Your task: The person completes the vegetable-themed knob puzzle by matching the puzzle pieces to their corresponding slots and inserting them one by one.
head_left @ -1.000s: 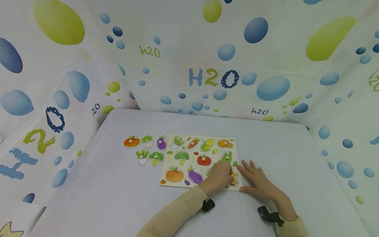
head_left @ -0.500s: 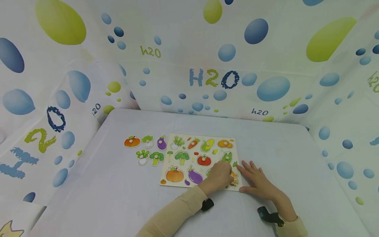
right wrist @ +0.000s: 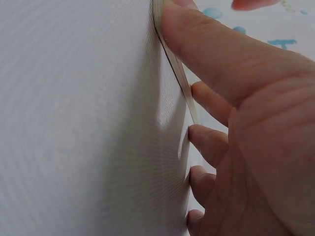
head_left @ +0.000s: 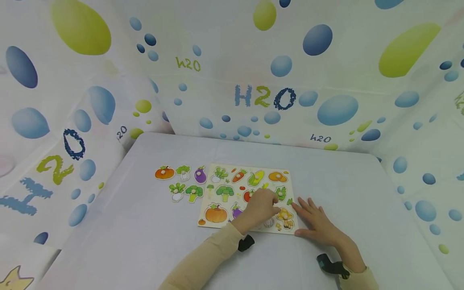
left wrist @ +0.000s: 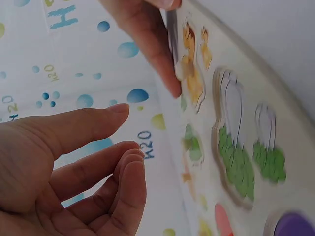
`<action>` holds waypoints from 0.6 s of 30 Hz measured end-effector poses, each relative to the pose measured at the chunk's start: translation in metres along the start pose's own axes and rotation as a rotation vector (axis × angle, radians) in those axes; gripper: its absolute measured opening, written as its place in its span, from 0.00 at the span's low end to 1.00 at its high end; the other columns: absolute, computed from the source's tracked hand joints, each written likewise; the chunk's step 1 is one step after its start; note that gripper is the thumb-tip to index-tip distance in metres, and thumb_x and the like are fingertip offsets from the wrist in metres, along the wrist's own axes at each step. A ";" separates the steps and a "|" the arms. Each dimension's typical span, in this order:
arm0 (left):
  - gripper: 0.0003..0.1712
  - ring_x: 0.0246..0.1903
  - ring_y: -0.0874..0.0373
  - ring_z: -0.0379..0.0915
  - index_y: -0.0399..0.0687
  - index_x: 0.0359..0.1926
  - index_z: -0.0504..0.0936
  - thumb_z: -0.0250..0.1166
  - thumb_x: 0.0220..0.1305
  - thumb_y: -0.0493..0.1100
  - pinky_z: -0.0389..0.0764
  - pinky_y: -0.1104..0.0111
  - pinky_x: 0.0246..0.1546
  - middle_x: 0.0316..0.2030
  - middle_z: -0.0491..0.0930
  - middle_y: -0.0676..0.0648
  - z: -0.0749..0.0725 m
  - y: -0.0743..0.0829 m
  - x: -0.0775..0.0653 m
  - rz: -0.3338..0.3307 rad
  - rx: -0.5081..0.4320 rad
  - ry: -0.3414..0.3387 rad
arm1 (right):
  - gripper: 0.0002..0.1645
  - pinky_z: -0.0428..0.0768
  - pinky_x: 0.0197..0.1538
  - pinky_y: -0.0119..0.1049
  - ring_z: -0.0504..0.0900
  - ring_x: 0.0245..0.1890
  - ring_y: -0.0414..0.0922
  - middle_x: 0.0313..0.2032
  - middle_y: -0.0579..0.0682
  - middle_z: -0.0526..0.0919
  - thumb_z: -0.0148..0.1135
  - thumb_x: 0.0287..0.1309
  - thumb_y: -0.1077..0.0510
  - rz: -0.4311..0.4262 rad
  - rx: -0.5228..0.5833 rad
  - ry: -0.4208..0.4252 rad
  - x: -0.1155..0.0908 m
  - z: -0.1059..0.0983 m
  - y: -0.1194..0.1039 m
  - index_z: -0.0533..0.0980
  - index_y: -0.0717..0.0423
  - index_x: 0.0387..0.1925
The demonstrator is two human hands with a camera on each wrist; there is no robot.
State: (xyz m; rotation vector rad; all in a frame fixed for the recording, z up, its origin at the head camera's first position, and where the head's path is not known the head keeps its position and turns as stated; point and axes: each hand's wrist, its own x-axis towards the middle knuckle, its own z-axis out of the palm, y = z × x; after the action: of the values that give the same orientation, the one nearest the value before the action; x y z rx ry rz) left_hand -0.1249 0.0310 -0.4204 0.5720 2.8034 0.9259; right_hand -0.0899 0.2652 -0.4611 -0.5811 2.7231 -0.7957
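My left hand [head_left: 258, 209] hovers over the right half of a wooden vegetable puzzle board [head_left: 232, 203]. In the left wrist view its thumb and loosely bent fingers [left wrist: 130, 191] stand apart with nothing between them. Close by, the mushroom piece [head_left: 285, 217] lies in its recess on the board. A bok choy recess [left wrist: 236, 137] shows in the left wrist view; my hand covers most of it in the head view. My right hand [head_left: 317, 225] rests with spread fingers at the board's right edge, its thumb [right wrist: 206, 44] touching that edge.
Left of the board lie loose knobbed pieces: a pumpkin [head_left: 164, 173], a bok choy [head_left: 183, 173], an eggplant [head_left: 200, 175], a white radish [head_left: 177, 192] and a broccoli [head_left: 194, 193]. Carrot [head_left: 239, 176], corn [head_left: 255, 178] and potato [head_left: 277, 177] pieces sit in the board.
My left hand has drawn back left from the mushroom piece and its fingers have parted from the knob. The right hand stays at the board's edge. The head view has shifted slightly.
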 end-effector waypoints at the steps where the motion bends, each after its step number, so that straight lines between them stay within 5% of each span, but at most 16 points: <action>1: 0.12 0.32 0.62 0.74 0.43 0.40 0.88 0.72 0.57 0.45 0.74 0.75 0.32 0.34 0.84 0.51 -0.003 -0.002 0.000 0.002 0.003 0.005 | 0.50 0.39 0.64 0.76 0.41 0.72 0.73 0.73 0.66 0.54 0.70 0.50 0.42 0.001 -0.001 0.001 0.000 0.000 0.000 0.62 0.54 0.71; 8: 0.13 0.25 0.64 0.68 0.39 0.40 0.88 0.72 0.56 0.43 0.71 0.76 0.28 0.28 0.81 0.49 -0.033 -0.019 -0.004 0.019 -0.053 0.073 | 0.50 0.39 0.65 0.75 0.41 0.73 0.71 0.74 0.64 0.53 0.70 0.50 0.42 0.018 -0.012 -0.012 0.001 0.001 0.002 0.61 0.52 0.72; 18: 0.14 0.33 0.56 0.75 0.37 0.42 0.87 0.72 0.57 0.40 0.78 0.69 0.35 0.34 0.84 0.44 -0.075 -0.057 -0.009 -0.098 -0.147 0.167 | 0.51 0.38 0.66 0.74 0.40 0.73 0.70 0.74 0.63 0.52 0.70 0.50 0.40 0.021 -0.019 -0.005 0.001 0.002 0.003 0.61 0.52 0.72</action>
State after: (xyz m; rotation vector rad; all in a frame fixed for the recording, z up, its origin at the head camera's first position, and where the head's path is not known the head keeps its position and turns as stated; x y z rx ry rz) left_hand -0.1527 -0.0550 -0.3943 0.3488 2.8441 1.1973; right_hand -0.0913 0.2661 -0.4645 -0.5563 2.7301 -0.7629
